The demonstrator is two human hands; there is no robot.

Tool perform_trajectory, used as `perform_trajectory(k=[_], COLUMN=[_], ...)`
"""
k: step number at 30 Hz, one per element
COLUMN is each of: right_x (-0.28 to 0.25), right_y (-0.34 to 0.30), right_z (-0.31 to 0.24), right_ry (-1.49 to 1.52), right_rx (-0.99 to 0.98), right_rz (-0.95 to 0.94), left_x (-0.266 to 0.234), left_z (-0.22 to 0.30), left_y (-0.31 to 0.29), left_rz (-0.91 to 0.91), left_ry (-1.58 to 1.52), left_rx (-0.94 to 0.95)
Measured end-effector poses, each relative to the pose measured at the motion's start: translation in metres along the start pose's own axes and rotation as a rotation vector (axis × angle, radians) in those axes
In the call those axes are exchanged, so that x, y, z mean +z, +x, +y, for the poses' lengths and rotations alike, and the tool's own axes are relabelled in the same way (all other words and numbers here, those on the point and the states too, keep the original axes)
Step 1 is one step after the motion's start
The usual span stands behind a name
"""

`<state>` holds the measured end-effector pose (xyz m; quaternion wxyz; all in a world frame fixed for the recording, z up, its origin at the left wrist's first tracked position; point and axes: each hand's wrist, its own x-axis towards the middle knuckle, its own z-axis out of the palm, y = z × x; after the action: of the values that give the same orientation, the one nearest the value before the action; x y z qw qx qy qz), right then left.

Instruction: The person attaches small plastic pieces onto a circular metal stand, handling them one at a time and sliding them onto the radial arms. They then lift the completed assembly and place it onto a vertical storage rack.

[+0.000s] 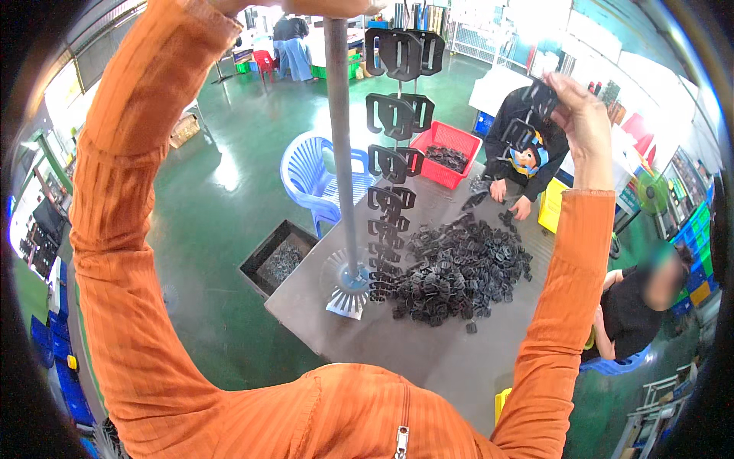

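Note:
Both my arms are raised, in orange sleeves. My left hand (pixel 306 6) is at the upper edge, beside the top of an upright grey pole (pixel 340 138); most of its fingers are cut off from view. My right hand (pixel 582 115) is lifted at the right, its fingers closed on black buckles (pixel 541 99), slightly blurred, with another hanging below. Right of the pole, black slotted buckles (pixel 396 115) hang in vertical strings, one above another down toward the table. A large heap of loose black buckles (pixel 459 268) lies on the grey table (pixel 306 306).
Beyond the heap a co-worker (pixel 527 122) in black bends over the table, hands at the pieces. A red basket (pixel 447 141) holds more dark parts. A blue chair (pixel 313 172) and a black bin (pixel 279 256) stand left; another person (pixel 631 314) sits at right.

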<state>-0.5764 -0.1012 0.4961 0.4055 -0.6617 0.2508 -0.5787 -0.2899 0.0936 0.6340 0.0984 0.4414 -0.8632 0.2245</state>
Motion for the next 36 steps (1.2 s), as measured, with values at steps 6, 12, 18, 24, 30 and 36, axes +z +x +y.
perform_trajectory(k=[6,12,18,24,30,36], right_x=[-0.046,0.071,0.124,0.13,0.111,0.045], right_y=[0.006,-0.021,-0.019,-0.02,-0.019,-0.02], right_z=[0.094,0.002,-0.063,-0.064,-0.068,-0.027], right_ry=[-0.796,-0.181,0.105,0.007,-0.071,-0.027], right_rx=[0.13,0.052,-0.064,-0.078,-0.127,-0.172], right_rz=[0.127,-0.146,-0.449,-0.394,-0.243,-0.116], left_x=[-0.005,0.02,0.012,0.016,0.018,0.019], left_z=[-0.013,-0.023,-0.009,-0.01,-0.006,-0.022], left_y=[-0.004,-0.002,-0.007,-0.012,-0.003,-0.006], left_rz=[-0.126,0.061,0.106,0.162,0.192,0.17], left_ry=[0.091,0.101,-0.117,-0.148,-0.107,-0.004], left_rx=[0.185,0.225,0.187,0.217,0.198,0.108])
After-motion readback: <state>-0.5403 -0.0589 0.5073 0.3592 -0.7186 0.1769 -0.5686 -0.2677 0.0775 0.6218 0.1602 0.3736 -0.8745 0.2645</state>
